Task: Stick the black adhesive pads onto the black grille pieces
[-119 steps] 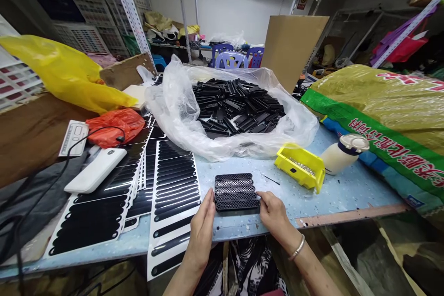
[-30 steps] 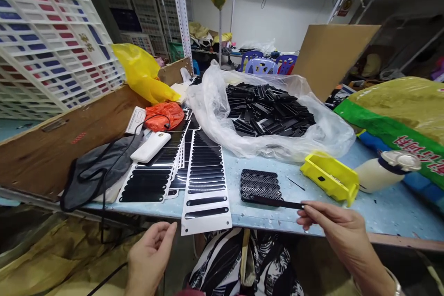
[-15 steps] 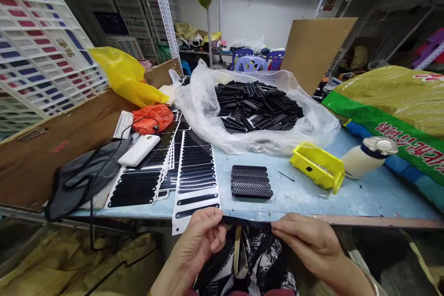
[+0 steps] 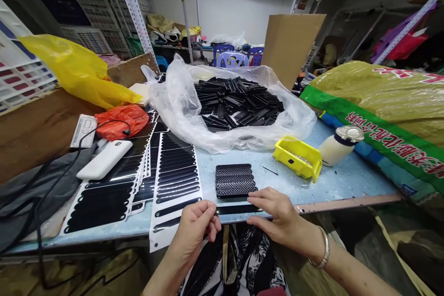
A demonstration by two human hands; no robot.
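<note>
A thin black strip (image 4: 236, 209) lies lengthways along the table's near edge, held at both ends. My left hand (image 4: 196, 229) pinches its left end with curled fingers. My right hand (image 4: 277, 217) pinches the right end, a bangle on the wrist. Just behind the strip sits a small block of black perforated grille pieces (image 4: 235, 180) laid side by side. To the left lies a white backing sheet of black oval stickers (image 4: 173, 185), several of its lower slots peeled bare.
A clear plastic bag (image 4: 180, 101) full of black grille parts fills the table's middle. A yellow tray (image 4: 298, 158) and a white bottle (image 4: 338, 145) stand on the right, beside a large yellow-green sack (image 4: 381, 101). More sticker sheets (image 4: 104, 194), a white power bank (image 4: 104, 159) and an orange bag (image 4: 120, 120) lie left.
Both hands have lifted the black strip from below the table's edge up onto it, just in front of the grille pieces. The head has turned back to the right.
</note>
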